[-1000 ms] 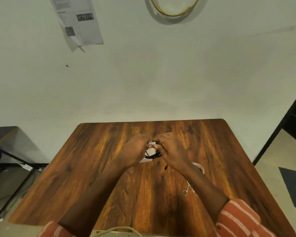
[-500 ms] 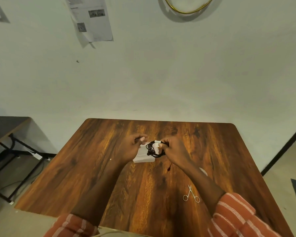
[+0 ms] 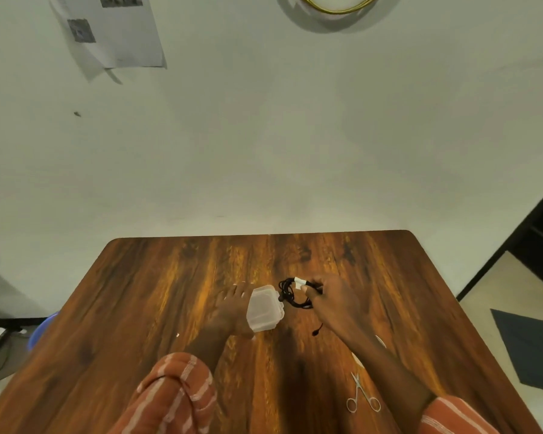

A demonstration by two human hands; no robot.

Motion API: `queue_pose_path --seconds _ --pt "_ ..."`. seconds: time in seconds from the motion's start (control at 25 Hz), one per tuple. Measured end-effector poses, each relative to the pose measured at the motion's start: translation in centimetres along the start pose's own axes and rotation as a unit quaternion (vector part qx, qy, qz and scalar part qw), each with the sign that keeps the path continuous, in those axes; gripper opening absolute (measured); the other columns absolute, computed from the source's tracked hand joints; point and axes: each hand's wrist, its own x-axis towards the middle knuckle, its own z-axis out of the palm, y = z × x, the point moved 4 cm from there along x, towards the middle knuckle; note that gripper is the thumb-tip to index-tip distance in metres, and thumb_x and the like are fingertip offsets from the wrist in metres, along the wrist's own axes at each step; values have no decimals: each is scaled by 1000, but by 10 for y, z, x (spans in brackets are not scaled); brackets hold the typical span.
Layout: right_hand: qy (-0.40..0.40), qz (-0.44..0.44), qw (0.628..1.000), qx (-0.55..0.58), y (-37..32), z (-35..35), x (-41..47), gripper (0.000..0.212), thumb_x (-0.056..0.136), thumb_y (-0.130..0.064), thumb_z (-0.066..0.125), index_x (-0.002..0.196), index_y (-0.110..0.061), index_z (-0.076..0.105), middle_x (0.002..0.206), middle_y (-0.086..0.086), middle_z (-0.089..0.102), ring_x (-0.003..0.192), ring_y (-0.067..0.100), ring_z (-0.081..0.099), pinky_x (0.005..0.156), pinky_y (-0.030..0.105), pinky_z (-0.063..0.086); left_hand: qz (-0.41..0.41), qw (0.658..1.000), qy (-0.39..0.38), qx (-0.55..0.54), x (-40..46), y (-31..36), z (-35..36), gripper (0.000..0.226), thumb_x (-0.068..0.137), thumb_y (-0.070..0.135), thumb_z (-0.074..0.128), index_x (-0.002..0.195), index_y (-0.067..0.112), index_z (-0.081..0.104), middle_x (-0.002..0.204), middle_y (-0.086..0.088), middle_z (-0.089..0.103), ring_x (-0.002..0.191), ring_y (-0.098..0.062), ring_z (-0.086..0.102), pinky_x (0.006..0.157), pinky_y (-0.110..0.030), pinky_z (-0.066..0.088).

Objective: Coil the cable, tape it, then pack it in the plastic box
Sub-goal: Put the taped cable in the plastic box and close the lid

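A black cable (image 3: 290, 292), wound into a small coil with a strip of white tape around it, is pinched in my right hand (image 3: 334, 303) just above the wooden table (image 3: 157, 308). One loose black end (image 3: 316, 331) hangs down below the hand. A small translucent plastic box (image 3: 264, 308), lid shut, is held in my left hand (image 3: 231, 311), right beside the coil on its left. The box and the coil nearly touch.
Small silver scissors (image 3: 362, 394) lie on the table at the near right. A roll of white tape (image 3: 381, 343) is mostly hidden behind my right forearm. A wall stands close behind the table's far edge. A blue object (image 3: 41, 327) sits off the table's left side.
My left hand has let go of the coil and taken up the plastic box. The right hand now holds the taped coil alone, slightly to the right.
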Motion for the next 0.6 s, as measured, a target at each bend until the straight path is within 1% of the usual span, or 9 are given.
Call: queue_pose_path --seconds 0.08,0.12,0.2,0.24,0.28,0.36,0.44,0.52,0.6 --pt "10 25 1000 2 4 1 7 15 91 -27 65 100 -23 76 83 -10 71 68 2 62 55 21 50 -5 1000 -27 9 18 -10 12 138 50 62 81 153 23 -1 164 -9 6 150 -36 3 117 -60 3" --pt "13 33 999 2 6 2 10 16 90 -28 66 101 -24 76 85 -10 72 69 2 63 56 22 52 -7 999 -37 0 24 -15 17 137 51 61 81 153 24 -1 164 -8 8 149 -37 4 117 -60 2" --pt "23 55 998 7 11 1 12 15 89 -28 67 100 -25 77 86 -10 74 69 5 67 60 30 58 -1 999 -39 -31 30 -19 24 130 54 59 81 153 23 3 159 -6 22 145 -34 21 117 -55 16" --pt "30 65 997 9 14 -1 13 15 88 -28 67 99 -25 77 85 -9 74 69 6 67 59 31 58 11 998 -35 -43 29 -18 26 127 55 59 81 152 23 6 157 -4 26 142 -31 28 116 -52 23" --pt "37 72 997 9 18 -3 13 15 88 -27 68 100 -25 77 85 -9 74 69 6 67 59 29 57 27 998 -33 -46 28 -15 28 125 56 59 80 152 23 8 155 -4 28 140 -29 30 116 -51 26" --pt "41 80 996 20 25 -4 11 16 88 -25 69 102 -22 77 89 -6 75 72 6 67 59 26 55 61 997 -40 -36 18 -2 35 122 58 59 80 151 21 10 155 -6 28 140 -29 28 116 -50 27" --pt "34 85 995 33 32 -2 7 15 88 -23 69 101 -19 77 91 -3 75 75 6 67 57 22 49 89 994 -47 -40 2 16 43 123 58 56 81 152 20 10 153 -5 28 139 -29 28 116 -50 28" --pt "23 93 994 52 37 3 1 14 88 -21 69 98 -16 78 87 -4 75 74 8 67 57 21 44 115 990 -52 -60 -15 34 49 125 54 56 82 151 21 11 150 -3 30 137 -26 30 114 -48 32" --pt "20 87 995 52 41 7 -4 14 87 -21 70 97 -17 78 81 -7 73 70 5 66 56 20 45 127 985 -57 -101 -28 48 52 125 51 59 81 149 23 13 149 -1 32 136 -25 32 112 -47 34"
